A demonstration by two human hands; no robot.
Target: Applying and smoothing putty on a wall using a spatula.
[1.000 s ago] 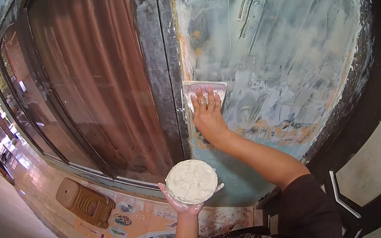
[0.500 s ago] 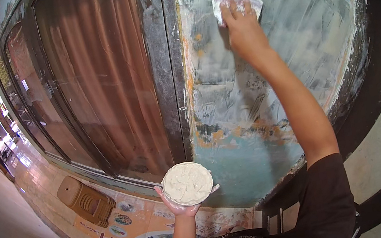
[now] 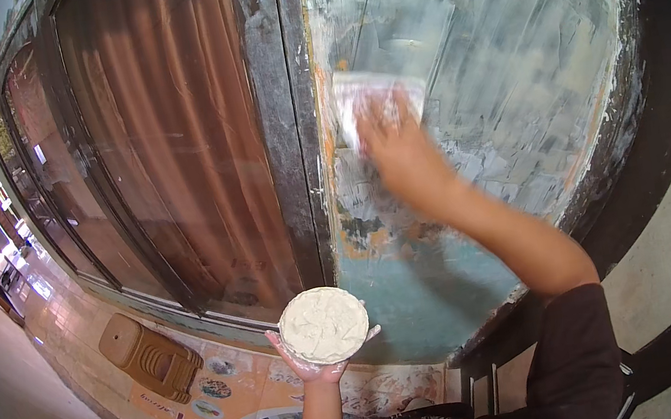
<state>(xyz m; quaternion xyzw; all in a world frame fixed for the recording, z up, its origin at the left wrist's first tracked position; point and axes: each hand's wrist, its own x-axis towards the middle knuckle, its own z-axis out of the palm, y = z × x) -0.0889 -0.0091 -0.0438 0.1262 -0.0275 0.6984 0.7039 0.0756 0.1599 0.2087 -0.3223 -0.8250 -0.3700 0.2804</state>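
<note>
From below, my left hand [image 3: 316, 374] supports a round bowl [image 3: 330, 360], its fingers spread around the sides. Pale, creamy putty [image 3: 324, 324] fills the bowl to the rim. On the wall [image 3: 506, 68], my right hand [image 3: 404, 155] presses a flat, putty-smeared spreader [image 3: 347, 107], blurred by motion, close to the left edge of the panel. Streaks of grey-white filler cover the upper wall, while a bare blue-green band [image 3: 420, 301] shows lower down. Orange patches lie between the two.
A dark window frame [image 3: 281, 130] borders the wall, with a brown curtain [image 3: 174, 130] behind its glass. Stacked brown plastic stools [image 3: 148, 353] stand on a printed sheet [image 3: 183, 409] on the floor. Dark wooden framing [image 3: 648, 134] runs along the right.
My right hand has drawn the spreader down and left across the wall, its elbow bending more. The bowl in my left hand stays nearly where it was.
</note>
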